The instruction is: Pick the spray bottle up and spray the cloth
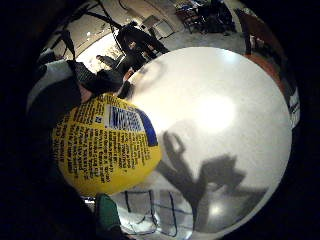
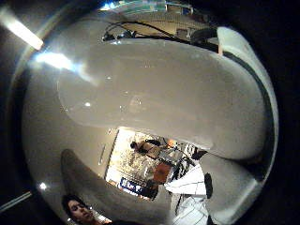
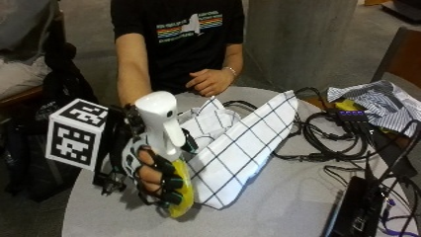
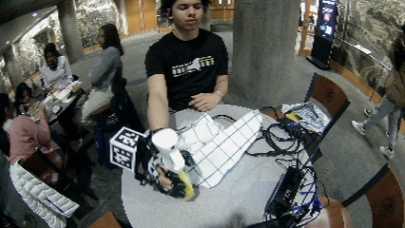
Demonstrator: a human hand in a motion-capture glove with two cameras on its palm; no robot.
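Fingers (image 3: 161, 180) curl round your spray bottle (image 3: 164, 143); nozzle faces away from the cloth (image 3: 240, 148), so spray may miss.

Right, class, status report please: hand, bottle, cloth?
Right hand grips yellow spray bottle, lifted off table. Checked cloth lies beside it. Nothing between nozzle and cloth.

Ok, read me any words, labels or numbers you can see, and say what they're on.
Nothing can be quoted.
Spray bottle: black print and a barcode on the yellow label, too blurred to read.
Person's black shirt: striped graphic, any lettering too small to read.
Cloth: grid lines only, no text.
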